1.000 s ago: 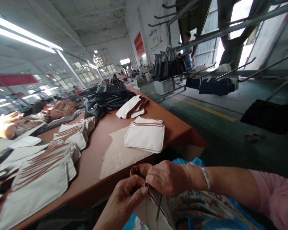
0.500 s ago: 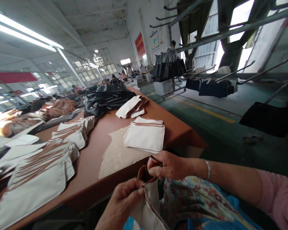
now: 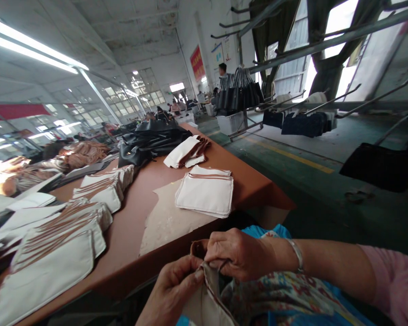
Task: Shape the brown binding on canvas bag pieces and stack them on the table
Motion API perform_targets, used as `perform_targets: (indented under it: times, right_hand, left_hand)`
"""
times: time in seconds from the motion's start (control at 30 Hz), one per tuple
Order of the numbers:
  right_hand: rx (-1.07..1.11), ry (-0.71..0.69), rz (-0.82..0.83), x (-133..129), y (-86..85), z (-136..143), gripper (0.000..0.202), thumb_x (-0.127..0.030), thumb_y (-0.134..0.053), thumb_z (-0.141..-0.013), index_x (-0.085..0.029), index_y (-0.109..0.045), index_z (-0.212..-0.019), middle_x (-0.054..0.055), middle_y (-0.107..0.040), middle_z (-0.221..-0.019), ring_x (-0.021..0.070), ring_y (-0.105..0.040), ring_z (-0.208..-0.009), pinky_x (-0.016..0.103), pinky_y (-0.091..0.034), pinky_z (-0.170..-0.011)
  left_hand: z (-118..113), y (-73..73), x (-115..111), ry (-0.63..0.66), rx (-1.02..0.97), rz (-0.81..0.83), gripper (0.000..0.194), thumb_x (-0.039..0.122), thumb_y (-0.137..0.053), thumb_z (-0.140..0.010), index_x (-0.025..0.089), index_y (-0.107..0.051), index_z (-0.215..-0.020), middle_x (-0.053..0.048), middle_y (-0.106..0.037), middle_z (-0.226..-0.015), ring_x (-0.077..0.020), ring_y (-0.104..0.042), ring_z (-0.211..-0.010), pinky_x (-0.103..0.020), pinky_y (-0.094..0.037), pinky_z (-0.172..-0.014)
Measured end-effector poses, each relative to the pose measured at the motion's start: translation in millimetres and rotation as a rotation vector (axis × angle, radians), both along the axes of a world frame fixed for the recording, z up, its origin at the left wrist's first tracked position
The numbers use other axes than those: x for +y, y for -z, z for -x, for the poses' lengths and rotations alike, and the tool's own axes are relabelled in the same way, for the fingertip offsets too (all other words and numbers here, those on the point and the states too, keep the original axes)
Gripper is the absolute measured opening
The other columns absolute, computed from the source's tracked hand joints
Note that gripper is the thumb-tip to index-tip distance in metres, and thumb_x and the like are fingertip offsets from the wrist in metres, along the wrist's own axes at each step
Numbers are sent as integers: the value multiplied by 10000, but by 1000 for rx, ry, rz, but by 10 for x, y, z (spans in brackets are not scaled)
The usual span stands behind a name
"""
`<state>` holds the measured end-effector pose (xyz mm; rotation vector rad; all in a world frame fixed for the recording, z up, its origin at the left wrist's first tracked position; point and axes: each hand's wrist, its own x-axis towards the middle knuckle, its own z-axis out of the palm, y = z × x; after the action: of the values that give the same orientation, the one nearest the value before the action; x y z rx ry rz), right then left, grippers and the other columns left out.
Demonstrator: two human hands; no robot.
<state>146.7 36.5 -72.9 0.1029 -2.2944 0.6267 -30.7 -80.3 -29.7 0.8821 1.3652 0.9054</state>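
In the head view, my left hand [image 3: 178, 283] pinches the edge of a cream pouch piece [image 3: 209, 299] with brown edging and a brown inner side. The pouch hangs over my lap, its lower part cut off by the frame. Close beside it, my right hand [image 3: 233, 253] is closed at the pouch's top edge, fingers curled. A slim dark item [image 3: 224, 264] pokes out between its fingers; its kind cannot be made out. A brown flap [image 3: 197, 247] of the pouch shows just beyond both hands.
A stack of cream pouch pieces [image 3: 206, 192] lies on brown card [image 3: 166, 222] at the table edge. Further back are folded pieces [image 3: 185, 151] and black leather [image 3: 153, 138]. Rows of cream pieces [image 3: 64, 244] cover the left. A rack [image 3: 326, 108] with bags stands at right.
My right hand has moved down and slightly left, from above the pouch's edge to right against my left hand. A person has come into view behind the hanging black bags.
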Motion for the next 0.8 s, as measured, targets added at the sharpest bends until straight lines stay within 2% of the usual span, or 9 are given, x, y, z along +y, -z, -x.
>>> perform_targets:
  times: [0.17,0.23,0.3,0.37,0.47,0.53,0.67,0.73,0.8]
  right_hand:
    - [22,116,-128,-69,91,50,83,-144,-480,-817,-149,-527,-886,61,-585,-775,180,-537,-745,267,-447,-623]
    - [6,144,-184,-37,70,67,64,-149,-470,-795,-158,-513,-842,55,-551,-735,180,-519,-709,268,-430,-590]
    - [-60,91,-260,56,-33,62,73,-150,-484,-758,-154,-522,-819,58,-541,-727,184,-508,-694,274,-419,-575]
    - [-175,-38,-249,188,-195,39,81,-124,-508,-712,-150,-541,-782,51,-551,-724,169,-503,-678,265,-418,-581]
    - [-372,-223,75,361,-402,11,113,-52,-509,-700,-143,-566,-737,15,-579,-722,110,-520,-649,205,-425,-609]
    - [-379,-292,309,415,-434,20,127,-25,-511,-708,-137,-569,-720,6,-601,-751,93,-552,-684,186,-442,-658]
    - [-234,-388,596,390,-267,76,116,-24,-524,-700,-133,-527,-662,75,-646,-972,147,-599,-907,260,-462,-827]
    - [-276,-397,800,346,-166,88,60,-87,-533,-754,-128,-540,-710,66,-642,-922,128,-591,-814,246,-465,-737]
    - [-335,-332,962,297,-102,84,91,-210,-563,-818,-122,-565,-795,14,-594,-775,88,-516,-654,199,-415,-597]
  left_hand:
    - [-29,25,4,34,-19,-29,313,439,-753,-736,135,-679,-729,1,-566,-598,-85,-421,-522,-183,-299,-481]
    - [-35,44,2,61,8,-49,319,443,-745,-746,130,-683,-747,-4,-568,-627,-91,-418,-557,-189,-308,-507]
    - [-33,58,-1,91,50,-59,334,446,-743,-749,119,-675,-733,4,-535,-632,-87,-384,-572,-191,-295,-518]
    - [-28,62,-5,110,93,-40,343,450,-734,-757,118,-656,-713,14,-502,-621,-82,-356,-563,-193,-268,-506]
    - [-25,50,1,96,123,-5,349,465,-702,-775,133,-626,-698,21,-492,-594,-81,-355,-531,-201,-242,-487]
    - [-31,39,18,78,144,-20,344,470,-673,-793,139,-622,-716,21,-499,-594,-86,-368,-530,-203,-247,-493]
    - [-59,15,53,81,252,-71,285,408,-624,-820,136,-647,-739,13,-515,-630,-103,-388,-569,-207,-278,-514]
    - [-82,-7,62,71,319,-108,249,359,-594,-826,138,-651,-725,8,-525,-635,-115,-403,-588,-210,-298,-526]
    - [-109,-29,70,36,400,-152,226,324,-574,-823,149,-644,-699,5,-537,-632,-130,-431,-607,-215,-317,-539]
